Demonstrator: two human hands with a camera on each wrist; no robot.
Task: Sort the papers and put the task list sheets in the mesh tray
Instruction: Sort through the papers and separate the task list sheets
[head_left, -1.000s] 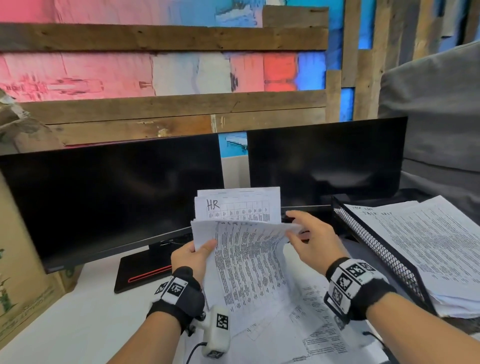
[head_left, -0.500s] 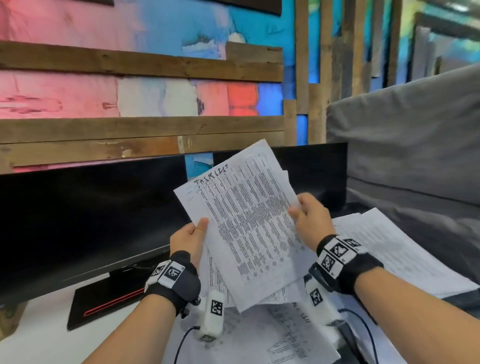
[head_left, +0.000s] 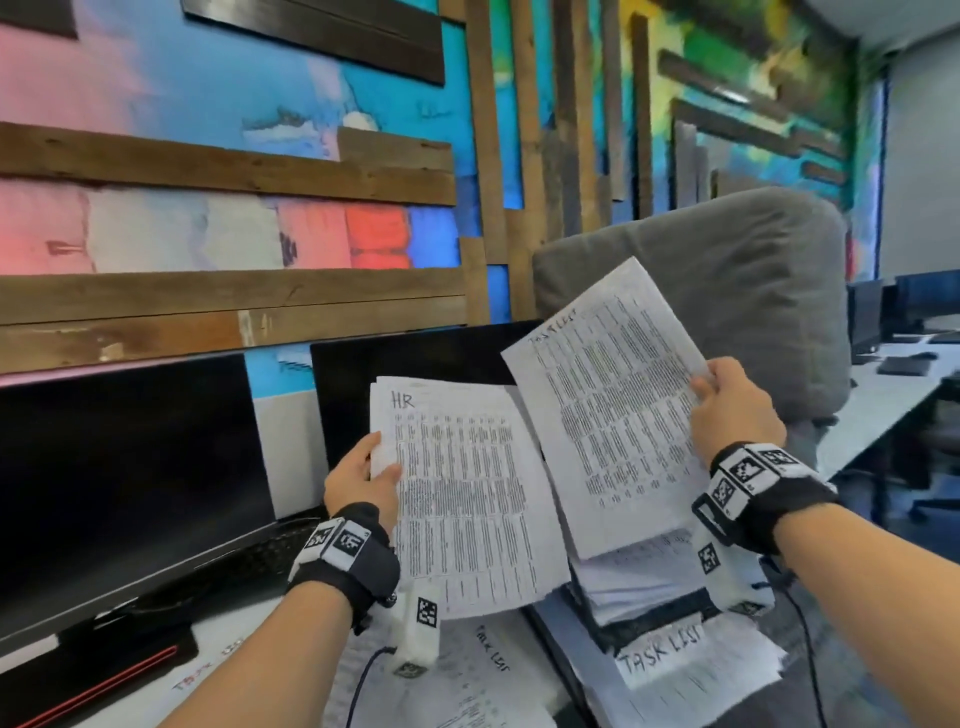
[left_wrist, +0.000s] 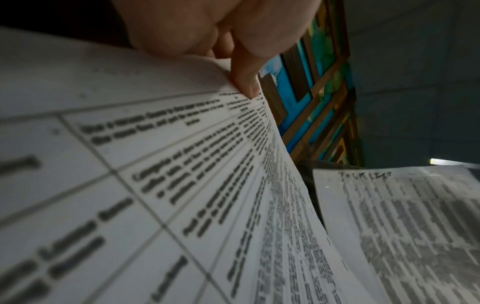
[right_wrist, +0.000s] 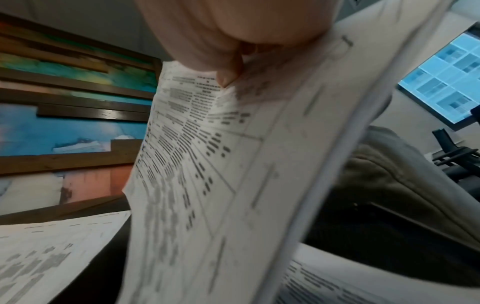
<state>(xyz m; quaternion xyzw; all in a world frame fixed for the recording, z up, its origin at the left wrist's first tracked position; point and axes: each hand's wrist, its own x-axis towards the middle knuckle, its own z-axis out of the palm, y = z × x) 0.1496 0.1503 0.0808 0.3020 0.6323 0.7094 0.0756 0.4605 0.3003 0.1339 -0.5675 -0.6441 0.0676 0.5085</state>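
The right hand (head_left: 737, 410) pinched a task list sheet (head_left: 608, 410) by its right edge, above the tray (head_left: 649, 626) stack. The left hand (head_left: 361, 478) gripped the HR papers (head_left: 467, 499), just left of that sheet.

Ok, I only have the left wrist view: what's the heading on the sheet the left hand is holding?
Observer: It's an HR sheet: "HR" is handwritten at its top.
Operator: And the sheet to its right?
Observer: The right hand holds that by its right edge; a task list sheet, by its heading.
Operator: Where's the tray?
Observer: The mesh tray sits below that sheet, holding a stack of papers.
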